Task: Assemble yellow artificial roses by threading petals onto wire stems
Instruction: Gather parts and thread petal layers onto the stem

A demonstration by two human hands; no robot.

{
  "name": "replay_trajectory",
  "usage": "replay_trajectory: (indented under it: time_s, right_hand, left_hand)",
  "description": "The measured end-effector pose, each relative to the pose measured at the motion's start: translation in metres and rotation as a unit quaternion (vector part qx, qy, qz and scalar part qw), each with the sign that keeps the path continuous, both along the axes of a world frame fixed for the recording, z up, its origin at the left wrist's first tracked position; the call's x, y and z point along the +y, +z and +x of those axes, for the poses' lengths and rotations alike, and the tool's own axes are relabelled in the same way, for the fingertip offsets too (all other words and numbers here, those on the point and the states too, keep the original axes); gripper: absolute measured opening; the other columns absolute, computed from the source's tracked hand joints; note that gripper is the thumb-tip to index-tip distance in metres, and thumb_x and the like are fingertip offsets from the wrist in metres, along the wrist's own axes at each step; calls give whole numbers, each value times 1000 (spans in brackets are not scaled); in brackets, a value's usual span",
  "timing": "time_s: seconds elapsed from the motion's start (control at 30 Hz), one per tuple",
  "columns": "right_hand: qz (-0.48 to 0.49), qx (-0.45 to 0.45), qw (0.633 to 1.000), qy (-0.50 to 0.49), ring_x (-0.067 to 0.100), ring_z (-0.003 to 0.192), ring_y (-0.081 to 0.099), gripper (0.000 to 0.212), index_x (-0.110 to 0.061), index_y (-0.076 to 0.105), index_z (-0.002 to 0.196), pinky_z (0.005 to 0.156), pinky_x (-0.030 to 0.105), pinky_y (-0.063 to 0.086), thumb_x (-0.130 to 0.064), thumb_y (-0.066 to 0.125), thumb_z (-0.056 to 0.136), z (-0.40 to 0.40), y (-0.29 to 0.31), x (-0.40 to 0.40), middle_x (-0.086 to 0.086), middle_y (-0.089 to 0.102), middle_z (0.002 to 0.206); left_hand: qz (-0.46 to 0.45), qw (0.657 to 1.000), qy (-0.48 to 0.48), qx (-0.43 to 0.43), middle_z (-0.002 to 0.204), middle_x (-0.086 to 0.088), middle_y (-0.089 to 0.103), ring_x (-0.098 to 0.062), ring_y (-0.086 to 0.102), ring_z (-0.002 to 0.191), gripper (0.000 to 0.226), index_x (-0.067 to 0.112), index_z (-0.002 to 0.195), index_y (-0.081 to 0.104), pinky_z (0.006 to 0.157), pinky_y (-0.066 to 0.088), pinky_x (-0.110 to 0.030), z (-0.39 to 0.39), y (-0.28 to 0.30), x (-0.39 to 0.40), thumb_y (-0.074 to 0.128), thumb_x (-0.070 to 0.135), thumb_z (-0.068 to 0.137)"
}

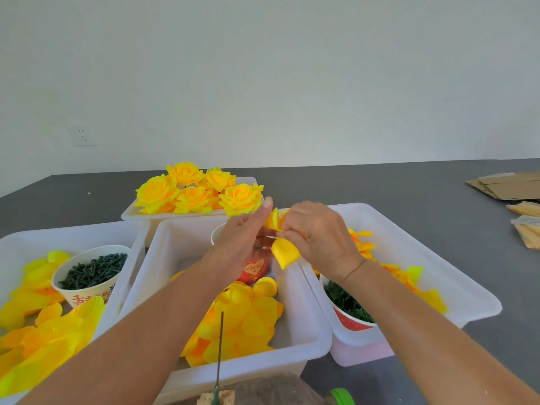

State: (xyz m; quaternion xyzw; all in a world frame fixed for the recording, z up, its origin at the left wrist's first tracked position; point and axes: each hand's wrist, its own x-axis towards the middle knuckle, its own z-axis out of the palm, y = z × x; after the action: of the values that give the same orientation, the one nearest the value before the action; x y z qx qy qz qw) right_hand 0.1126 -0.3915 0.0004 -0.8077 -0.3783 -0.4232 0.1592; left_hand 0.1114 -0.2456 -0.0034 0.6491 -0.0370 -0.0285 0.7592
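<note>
The left hand (244, 238) and the right hand (317, 235) are meeting above the middle white plastic bin (298, 343), together pinching a small bundle of yellow fabric petals (285, 252); the left thumb is sticking up, and the right fingers are curling tightly around the petal bases. Whether a stem is already running through the bundle I cannot tell, as the fingers are hiding that spot. Judging by this, the person is gathering or folding petals into the inner bud of a rose. Directly at 6 o'clock from the hands, a thin dark wire spike (220, 346) is standing upright, near the bottom edge of view. The next move probably calls for lining the petals' centre up with a wire tip and pushing down without letting the layers fan apart. Finished yellow artificial roses (193, 190) are lying in a white tray at 11 o'clock, and a paper cup of dark green plastic pieces (90, 273) is sitting at 9 o'clock.
</note>
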Motion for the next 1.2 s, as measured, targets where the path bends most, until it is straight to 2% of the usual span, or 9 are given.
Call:
replay_trajectory:
  time_s: [0.13, 0.3, 0.43, 0.6, 0.67, 0.83, 0.97, 1.1, 1.2]
  right_hand:
    - [59, 89, 993, 42, 26, 63, 55, 20, 1, 62, 61, 60, 36, 47, -8, 75, 71, 5, -12, 9, 14, 59, 65]
    - [398, 348, 844, 90, 11, 55, 43, 28, -9, 53, 56, 52, 22, 38, -5, 73, 77, 16, -16, -5, 7, 51, 57]
    - [496, 402, 767, 63, 21, 62, 41, 21, 9, 59, 69, 59, 31, 39, -6, 69, 81, 20, -20, -5, 15, 53, 64]
    - [557, 432, 705, 74, 27, 71, 53, 28, -13, 60, 54, 77, 46, 51, 2, 69, 76, 17, -16, -2, 17, 60, 67]
    - [564, 431, 700, 77, 29, 72, 54, 27, -11, 57, 56, 77, 47, 51, 5, 67, 76, 16, -17, -2, 19, 60, 70]
    - [468, 424, 769, 102, 23, 63, 62, 14, -8, 61, 72, 64, 35, 54, 3, 67, 78, 9, -20, 4, 13, 67, 68]
    - [529, 449, 709, 126, 14, 57, 65, 10, -9, 64, 77, 57, 28, 56, -1, 68, 79, 11, -18, 2, 3, 70, 63]
    - [577, 472, 648, 154, 15, 60, 67, 13, -11, 67, 74, 55, 26, 55, 0, 64, 81, 13, -17, -1, 4, 71, 66]
    - [537, 492, 674, 125, 16, 65, 68, 8, -7, 67, 87, 58, 27, 56, -2, 64, 82, 12, -19, -1, 6, 72, 71]
  left_hand:
    - [-71, 996, 3, 49, 86, -13, 64, -22, 61, 71, 25, 6, 97, 63, 62, 54, -30, 4, -2, 3, 57, 29, 88]
    - [-143, 989, 10, 46, 73, -8, 69, -18, 65, 69, 8, 5, 87, 62, 56, 57, -27, 7, -3, 5, 54, 7, 90]
    - [-102, 995, 8, 20, 63, -7, 69, -16, 68, 57, 13, 3, 77, 59, 53, 58, -27, 8, -4, 4, 57, -7, 84]
    - [-54, 998, 40, 4, 65, -10, 65, -21, 65, 62, 23, 6, 67, 53, 57, 58, -33, 8, -7, 3, 58, -9, 83]
    - [-26, 998, 51, -8, 71, -12, 64, -23, 63, 67, 20, 6, 69, 54, 58, 58, -33, 8, -7, 3, 60, -9, 82]
    - [74, 992, 65, -76, 69, -1, 68, -9, 64, 58, 11, 11, 80, 64, 48, 52, -24, 0, -9, -1, 72, 5, 77]
    - [114, 983, 115, -89, 89, -16, 69, -27, 62, 83, 9, 15, 78, 69, 79, 52, -43, 2, -6, 0, 69, 6, 79]
    - [141, 972, 147, -115, 83, -10, 68, -21, 59, 80, 9, 16, 76, 69, 74, 49, -34, 1, -4, -1, 68, 7, 80]
    - [197, 952, 178, -150, 68, -3, 62, -16, 52, 68, 7, 14, 73, 68, 69, 45, -32, 2, -7, 0, 69, 10, 79]
